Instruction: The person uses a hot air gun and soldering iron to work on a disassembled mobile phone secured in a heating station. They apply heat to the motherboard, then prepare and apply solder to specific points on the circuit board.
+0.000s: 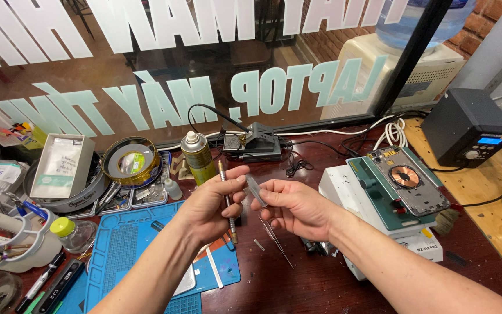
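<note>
The left hand (pixel 213 203) gripped a screwdriver (pixel 226 200) upright; the right hand (pixel 294 206) pinched a grey strip (pixel 255 191), tweezers (pixel 275 239) hanging below it. Beyond the left hand, a tray (pixel 60 158) held a packet (pixel 57 157).

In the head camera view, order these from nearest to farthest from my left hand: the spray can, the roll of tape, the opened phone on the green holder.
From the left hand, which holds a screwdriver:
1. Spray can, just beyond the hand, slightly left.
2. Roll of tape, farther left, by the trays.
3. Opened phone, far right on the green holder, past the right hand.
</note>
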A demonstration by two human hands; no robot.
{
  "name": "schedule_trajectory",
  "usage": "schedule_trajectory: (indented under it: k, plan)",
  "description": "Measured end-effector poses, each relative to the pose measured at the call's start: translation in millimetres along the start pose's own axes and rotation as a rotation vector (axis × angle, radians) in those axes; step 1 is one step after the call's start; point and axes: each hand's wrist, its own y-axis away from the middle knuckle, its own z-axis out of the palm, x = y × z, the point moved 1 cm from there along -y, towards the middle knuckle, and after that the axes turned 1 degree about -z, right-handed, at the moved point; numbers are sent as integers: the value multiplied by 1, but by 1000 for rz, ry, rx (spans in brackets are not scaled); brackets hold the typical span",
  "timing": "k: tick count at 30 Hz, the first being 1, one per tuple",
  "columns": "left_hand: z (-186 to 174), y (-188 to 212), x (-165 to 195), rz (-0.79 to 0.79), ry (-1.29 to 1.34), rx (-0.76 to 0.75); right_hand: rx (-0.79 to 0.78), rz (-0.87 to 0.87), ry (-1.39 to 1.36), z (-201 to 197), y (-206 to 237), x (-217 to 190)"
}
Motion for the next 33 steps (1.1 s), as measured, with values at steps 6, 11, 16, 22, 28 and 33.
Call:
schedule_trajectory:
  k: [6,11,16,22,28,33]
  plan:
    - [-5,2,2,62,-176,50,67,-34,95,4,-5,5]
    - [2,3,6,148,-586,170,132,-84,173,7,-9,3]
    - [9,8,9,291,-705,275,154,-97,204,8,-10,1]
    - [15,19,9,379,-759,312,168,-85,239,14,-9,8]
    - [15,22,13,400,-707,303,168,-80,269,18,-7,7]
    - [5,19,16,232,-569,267,157,-110,270,17,-11,9]
